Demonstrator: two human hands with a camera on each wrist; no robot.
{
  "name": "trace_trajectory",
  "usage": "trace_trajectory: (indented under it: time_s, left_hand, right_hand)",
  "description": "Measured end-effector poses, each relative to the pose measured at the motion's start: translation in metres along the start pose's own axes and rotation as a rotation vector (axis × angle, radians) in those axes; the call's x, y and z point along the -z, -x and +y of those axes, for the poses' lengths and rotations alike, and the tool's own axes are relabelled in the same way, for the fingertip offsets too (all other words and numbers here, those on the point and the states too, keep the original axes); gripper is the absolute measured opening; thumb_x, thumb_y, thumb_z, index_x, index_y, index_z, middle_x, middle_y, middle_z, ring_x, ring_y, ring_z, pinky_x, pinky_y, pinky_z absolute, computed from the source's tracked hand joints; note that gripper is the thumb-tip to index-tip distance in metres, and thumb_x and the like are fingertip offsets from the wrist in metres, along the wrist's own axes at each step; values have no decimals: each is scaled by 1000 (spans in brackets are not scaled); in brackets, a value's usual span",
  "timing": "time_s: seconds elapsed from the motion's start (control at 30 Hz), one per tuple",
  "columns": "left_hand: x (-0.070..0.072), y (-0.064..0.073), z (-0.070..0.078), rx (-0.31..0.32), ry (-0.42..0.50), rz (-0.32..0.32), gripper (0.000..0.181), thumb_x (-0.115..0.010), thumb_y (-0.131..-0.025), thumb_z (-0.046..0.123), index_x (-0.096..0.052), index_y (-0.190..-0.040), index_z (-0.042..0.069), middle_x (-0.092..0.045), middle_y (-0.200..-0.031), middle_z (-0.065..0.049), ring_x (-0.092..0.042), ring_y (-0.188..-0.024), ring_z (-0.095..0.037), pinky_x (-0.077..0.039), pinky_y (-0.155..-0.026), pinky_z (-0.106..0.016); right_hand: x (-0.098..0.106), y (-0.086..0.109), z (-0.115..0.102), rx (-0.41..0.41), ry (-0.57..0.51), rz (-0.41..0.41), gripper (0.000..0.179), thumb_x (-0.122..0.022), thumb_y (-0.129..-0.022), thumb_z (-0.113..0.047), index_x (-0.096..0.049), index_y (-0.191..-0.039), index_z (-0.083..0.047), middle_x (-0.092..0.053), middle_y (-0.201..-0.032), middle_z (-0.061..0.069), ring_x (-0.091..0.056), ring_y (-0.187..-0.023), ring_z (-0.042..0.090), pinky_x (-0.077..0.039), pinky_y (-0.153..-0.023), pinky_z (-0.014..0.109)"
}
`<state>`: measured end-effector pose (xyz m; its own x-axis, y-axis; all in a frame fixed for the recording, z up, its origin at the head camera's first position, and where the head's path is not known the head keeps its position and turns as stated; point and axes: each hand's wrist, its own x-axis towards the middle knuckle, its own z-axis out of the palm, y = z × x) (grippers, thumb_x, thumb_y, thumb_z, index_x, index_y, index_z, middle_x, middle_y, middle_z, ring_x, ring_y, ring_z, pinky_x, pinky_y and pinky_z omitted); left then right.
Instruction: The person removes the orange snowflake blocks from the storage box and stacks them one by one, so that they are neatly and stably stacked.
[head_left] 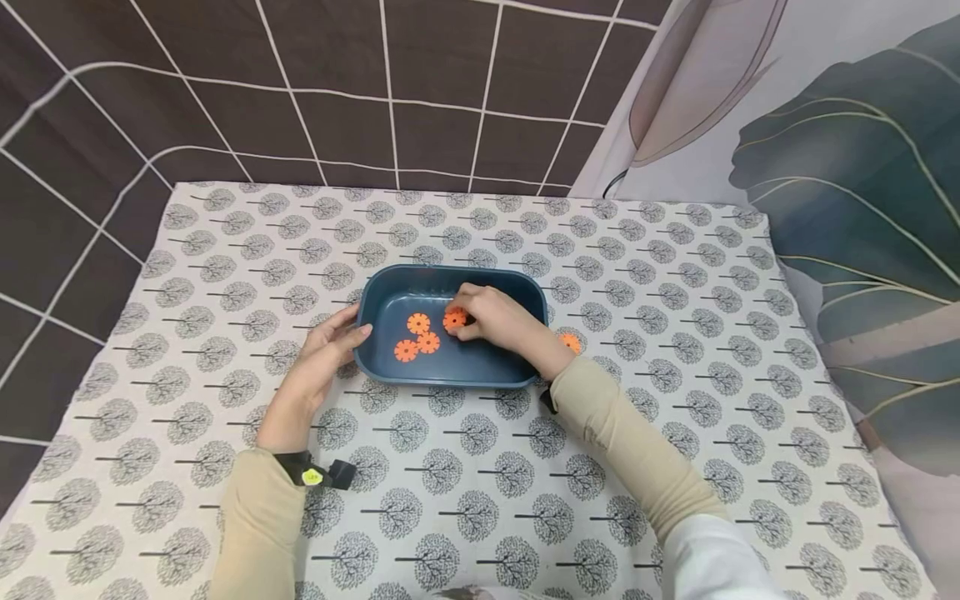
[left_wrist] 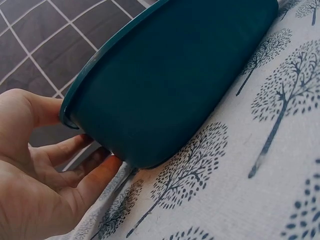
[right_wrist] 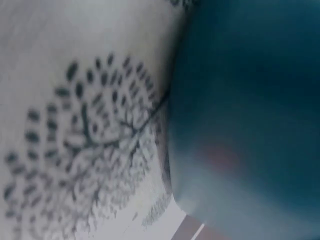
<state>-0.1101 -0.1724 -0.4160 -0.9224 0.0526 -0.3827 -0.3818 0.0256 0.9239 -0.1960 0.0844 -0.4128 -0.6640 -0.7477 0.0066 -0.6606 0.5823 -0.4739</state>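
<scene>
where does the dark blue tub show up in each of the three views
Head: the tub sits near the centre, seen from above.
Left wrist: its outer wall spans the upper middle.
Right wrist: it fills the right side, blurred.
Shared landmark: the tree-print cloth, visible beside the tub in all three.

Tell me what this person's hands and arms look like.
The left hand and right hand are bare. Beige sleeves cover both forearms, with a white sleeve further up the right. A black strap with a yellow tag and small black block circles the left wrist; something black shows at the right.
</scene>
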Motion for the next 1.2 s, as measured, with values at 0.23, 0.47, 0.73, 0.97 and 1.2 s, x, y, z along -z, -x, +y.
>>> trace_trajectory:
  time_s: [0.23,0.47,0.73,0.97,1.2]
  left_hand:
    - [0,1,1,5,9,-3,60,-54,-94,19,-27,-147,14,-31,-150,-10,-40,-122,-18,-32,-106,-38]
    - [0,0,0,5,8,-7,61,-54,-94,19,-27,-147,15,-30,-150,-9,-40,-122,-17,-32,-105,-37]
    - [0,-2,-2,10,21,-5,63,-57,-92,22,-27,-147,15,-30,-150,-9,-36,-127,-20,-31,-106,-39]
    - [0,-3,-4,10,19,-2,62,-55,-92,15,-27,-147,15,-31,-149,-11,-37,-127,-22,-32,-107,-40]
    - [-2,-3,-5,3,13,11,62,-55,-91,12,-28,-147,15,-33,-148,-12,-42,-122,-20,-36,-106,-39]
  right_hand:
    - [10,7,-1,28,22,41,35,-69,-84,-26,-67,-111,-4,-61,-102,4,-58,-87,14,-50,-80,29]
    - [18,21,-7,13,52,100,35,-70,-83,-27,-67,-111,-6,-61,-101,3,-57,-86,18,-49,-79,32]
    - [23,43,-7,43,45,197,33,-71,-83,-25,-67,-110,-6,-60,-99,3,-56,-83,18,-49,-75,30]
    - [26,64,-6,-3,-66,210,32,-73,-80,-19,-66,-108,-5,-57,-98,2,-57,-85,15,-52,-75,27]
    - [28,82,0,-71,-105,208,36,-75,-76,-14,-64,-109,-3,-56,-98,3,-55,-88,18,-53,-79,34]
